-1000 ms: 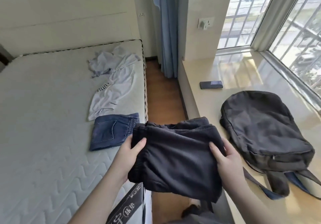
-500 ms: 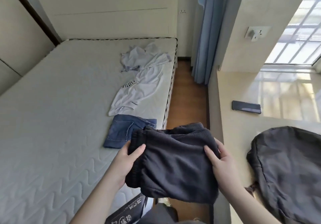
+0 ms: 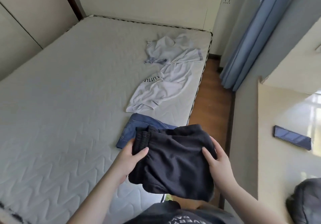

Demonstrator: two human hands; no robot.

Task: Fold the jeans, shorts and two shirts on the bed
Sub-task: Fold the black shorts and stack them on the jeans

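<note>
A folded bundle of black shorts (image 3: 173, 161) hangs in the air over the right edge of the bed (image 3: 60, 119). My left hand (image 3: 130, 161) grips its elastic waistband side, thumb on top. My right hand (image 3: 218, 163) holds the opposite side, thumb on top. Behind the shorts lie folded blue jeans (image 3: 137, 128) on the mattress, partly hidden. Farther back a white shirt with black lettering (image 3: 165, 88) lies spread and crumpled. A second pale shirt (image 3: 166, 49) is bunched up beyond it, near the bed's far right corner.
A strip of wooden floor (image 3: 210, 102) runs between the bed and a beige ledge (image 3: 278, 154). A dark phone (image 3: 292, 139) lies on the ledge, a black backpack (image 3: 305, 201) at its near end. Blue curtains (image 3: 246, 41) hang at the back right.
The view has swung left toward the bed, so the backpack slid to the frame's edge. Both hands keep holding the black shorts, now carried left over the mattress edge and jeans.
</note>
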